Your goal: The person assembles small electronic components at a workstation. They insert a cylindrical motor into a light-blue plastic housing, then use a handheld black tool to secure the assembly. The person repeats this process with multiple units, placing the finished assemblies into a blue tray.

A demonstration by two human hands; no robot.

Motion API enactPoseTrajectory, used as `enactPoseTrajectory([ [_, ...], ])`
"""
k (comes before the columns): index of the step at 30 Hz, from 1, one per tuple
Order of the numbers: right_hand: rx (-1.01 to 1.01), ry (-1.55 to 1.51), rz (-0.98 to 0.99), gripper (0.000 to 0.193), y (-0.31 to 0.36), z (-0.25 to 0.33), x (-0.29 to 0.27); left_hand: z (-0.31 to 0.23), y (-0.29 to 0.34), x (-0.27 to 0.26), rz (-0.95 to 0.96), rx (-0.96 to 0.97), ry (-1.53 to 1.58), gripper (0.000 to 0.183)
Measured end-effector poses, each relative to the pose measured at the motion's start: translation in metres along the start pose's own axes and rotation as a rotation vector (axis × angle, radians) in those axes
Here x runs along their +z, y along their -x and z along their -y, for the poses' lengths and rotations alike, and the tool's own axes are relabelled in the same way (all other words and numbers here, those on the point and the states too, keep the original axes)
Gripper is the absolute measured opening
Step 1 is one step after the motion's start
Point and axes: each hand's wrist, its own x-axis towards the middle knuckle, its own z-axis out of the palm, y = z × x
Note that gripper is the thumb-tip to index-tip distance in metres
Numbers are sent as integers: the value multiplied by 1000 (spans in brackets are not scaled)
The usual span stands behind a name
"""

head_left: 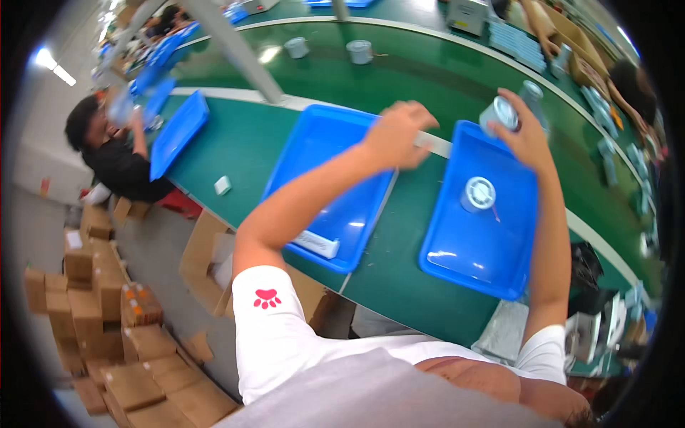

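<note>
Around: two pale cylinders [360, 52] on green belt [421, 63], grey post [239, 53] nearside, clear bottle [532, 93] beside right hand [526, 134] | Left tray [321, 153]: white box [316, 244] | Right tray [467, 251]: upright canister [478, 194] | Right fingers grip another canister [499, 114] over its far end; left hand [401, 134] loosely spread, bare

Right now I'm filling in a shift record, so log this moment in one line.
left hand: open, looks empty; right hand: holding pale cylinder; right blue tray: second pale cylinder; left blue tray: white box

Tabletop [405, 228] lies free between left tray [357, 207] and right tray [457, 242], which a canister [478, 194] obstructs.
</note>
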Motion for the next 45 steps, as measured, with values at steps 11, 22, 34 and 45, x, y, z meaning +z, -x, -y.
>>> enactPoseTrajectory([
  [11, 148, 284, -107, 73, 196, 18, 6, 291, -121, 26, 80, -817, -450, 65],
  [22, 161, 367, -184, 77, 212, 7, 7, 171, -114, 21, -111, -519, 55, 27],
  [34, 167, 397, -184, 76, 214, 2, 10, 52, -110, 69, 541, -254, 402, 68],
  [45, 130, 362, -190, 75, 222, 2, 6, -47, 8, -15, 751, -133, 239, 82],
])
